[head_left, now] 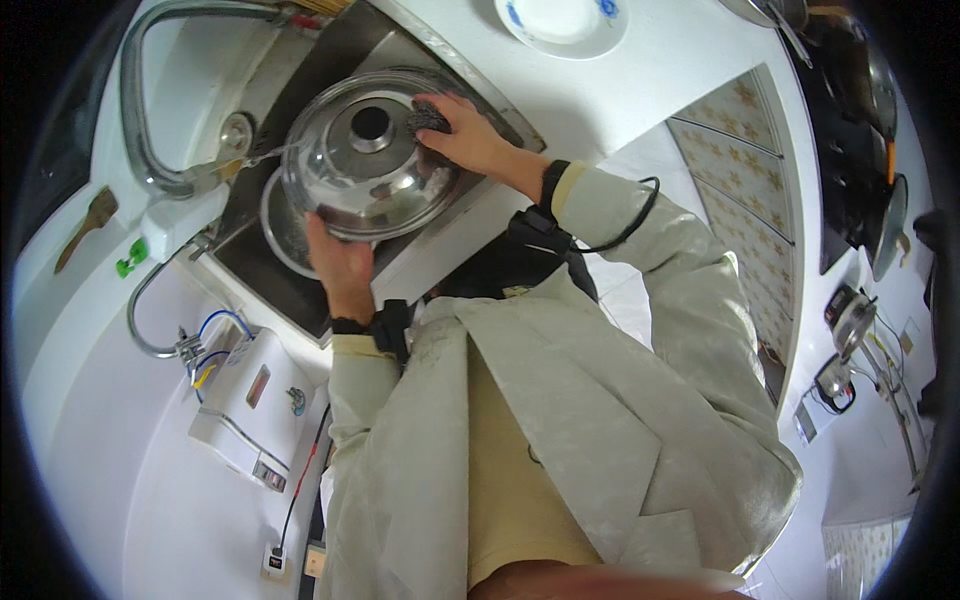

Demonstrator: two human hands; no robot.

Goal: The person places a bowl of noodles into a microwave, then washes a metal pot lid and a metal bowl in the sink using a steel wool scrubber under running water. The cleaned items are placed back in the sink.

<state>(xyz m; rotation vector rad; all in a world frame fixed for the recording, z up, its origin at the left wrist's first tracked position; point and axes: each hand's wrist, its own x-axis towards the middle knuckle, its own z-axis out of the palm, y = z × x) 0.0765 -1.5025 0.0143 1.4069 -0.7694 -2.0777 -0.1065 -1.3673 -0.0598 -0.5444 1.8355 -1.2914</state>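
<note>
A domed steel pot lid (pixel 390 195) with a black knob (pixel 371 128) is held over the sink (pixel 240 220), its top facing up. My left hand (pixel 340 262) grips the lid's near rim, thumb over the edge. In my right hand (pixel 468 132) is a dark steel wool scrubber (pixel 428 119), pressed against the lid's right side. Under the lid, a metal pan or basin (pixel 272 225) shows only in part. From the faucet (pixel 150 175) a thin stream of water runs toward the lid's left edge.
A white plate with blue marks (pixel 563 22) stands on the counter beyond the sink. At left lie a wooden spatula (pixel 87 230) and a green object (pixel 131 258). A white water heater (pixel 255 400) hangs below. A dark stove (pixel 850 130) with pans is far right.
</note>
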